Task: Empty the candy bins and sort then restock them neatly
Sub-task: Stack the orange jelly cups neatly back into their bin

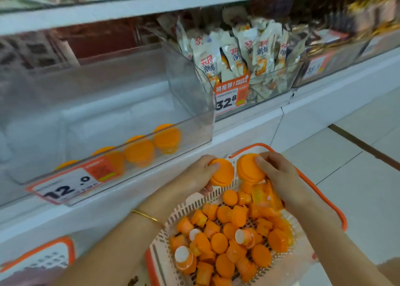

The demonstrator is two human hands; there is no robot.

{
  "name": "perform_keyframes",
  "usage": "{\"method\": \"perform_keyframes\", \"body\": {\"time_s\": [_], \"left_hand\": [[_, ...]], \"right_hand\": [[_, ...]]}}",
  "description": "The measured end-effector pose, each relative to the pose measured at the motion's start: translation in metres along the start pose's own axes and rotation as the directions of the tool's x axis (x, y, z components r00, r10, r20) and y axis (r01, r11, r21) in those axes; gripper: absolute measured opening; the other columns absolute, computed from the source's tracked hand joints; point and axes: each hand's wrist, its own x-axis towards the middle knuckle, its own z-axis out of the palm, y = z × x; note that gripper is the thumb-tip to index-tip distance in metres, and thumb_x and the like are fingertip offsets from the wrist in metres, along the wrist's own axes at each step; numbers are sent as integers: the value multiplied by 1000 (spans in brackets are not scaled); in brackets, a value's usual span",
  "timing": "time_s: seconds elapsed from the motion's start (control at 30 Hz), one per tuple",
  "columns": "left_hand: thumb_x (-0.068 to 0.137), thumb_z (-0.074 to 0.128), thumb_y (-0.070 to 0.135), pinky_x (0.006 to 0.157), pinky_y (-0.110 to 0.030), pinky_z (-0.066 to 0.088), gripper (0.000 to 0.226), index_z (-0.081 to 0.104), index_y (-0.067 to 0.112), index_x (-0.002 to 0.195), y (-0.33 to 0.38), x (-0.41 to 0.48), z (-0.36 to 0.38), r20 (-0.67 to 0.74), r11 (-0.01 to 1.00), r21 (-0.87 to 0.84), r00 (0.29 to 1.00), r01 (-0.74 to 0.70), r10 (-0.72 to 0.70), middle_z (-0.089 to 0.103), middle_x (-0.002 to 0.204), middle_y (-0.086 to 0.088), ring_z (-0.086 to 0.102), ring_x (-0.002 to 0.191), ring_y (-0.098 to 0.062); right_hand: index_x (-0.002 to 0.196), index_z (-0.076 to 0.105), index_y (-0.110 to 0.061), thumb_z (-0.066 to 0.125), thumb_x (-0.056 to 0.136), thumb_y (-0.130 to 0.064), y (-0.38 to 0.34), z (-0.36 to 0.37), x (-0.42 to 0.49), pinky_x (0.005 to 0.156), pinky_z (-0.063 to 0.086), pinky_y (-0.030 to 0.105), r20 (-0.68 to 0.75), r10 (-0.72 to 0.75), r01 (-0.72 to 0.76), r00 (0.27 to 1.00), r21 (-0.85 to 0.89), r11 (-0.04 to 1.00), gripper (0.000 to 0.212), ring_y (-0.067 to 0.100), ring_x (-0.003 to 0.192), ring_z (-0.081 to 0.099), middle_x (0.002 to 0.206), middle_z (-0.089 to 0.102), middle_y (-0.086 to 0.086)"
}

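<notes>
A white basket with an orange rim (324, 190) sits low in front of the shelf, heaped with several orange candy cups (223, 242). Above its far end my left hand (195, 174) grips one orange cup (223, 173) by its lid. Beside it my right hand (279, 173) holds another orange cup (249, 169). To the upper left a clear bin (190, 132) carries a 12.0 price tag (71, 184) and has a row of orange cups (166, 137) along its front wall.
A second clear bin (186, 80) to the right holds white and orange snack packets (236, 56) with a 32.8 tag. Another orange-rimmed basket (43, 257) shows at the lower left. White shelf edges run above and below; tiled floor lies to the right.
</notes>
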Motion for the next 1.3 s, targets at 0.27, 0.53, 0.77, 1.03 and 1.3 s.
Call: {"method": "perform_keyframes", "body": {"time_s": [0.27,0.53,0.77,1.03,1.3], "left_hand": [[100,41,27,56,-27,42,10,49,30,104,89,-97,-125,-384,974,3,899,-225,209,53,84,-2,52,64,-12],[100,42,15,60,-26,43,24,45,14,124,44,-59,-205,-464,990,84,884,110,-59,48,92,-9,46,72,-19],[98,41,1,68,-32,56,21,52,-5,115,12,-35,-238,-362,875,103,837,473,-410,61,108,-23,58,56,-17],[101,41,19,96,-35,44,37,45,3,134,13,-20,-245,-338,624,671,914,400,-223,51,132,-16,51,118,-29],[103,37,16,110,-27,27,44,33,13,146,25,-18,-235,-108,833,534,989,146,-104,33,152,-5,33,138,-19]], "right_hand": [[100,58,-6,51,97,-31,-176,44,49,65,35,26,231,-455,506,860,-267,820,26,16,78,47,83,50,2],[95,60,1,51,97,-31,-199,153,135,69,33,33,623,-251,642,741,-548,536,33,25,84,49,73,49,6],[112,61,0,48,99,-30,-170,229,161,77,36,25,877,77,748,474,-448,489,35,25,100,53,108,59,12],[118,60,-9,32,99,-49,-151,244,163,93,40,30,858,61,724,509,-466,509,52,24,109,53,120,59,9],[129,55,-11,25,102,-44,-164,221,161,99,35,32,751,126,628,648,-620,470,52,25,125,46,138,50,9]]}}
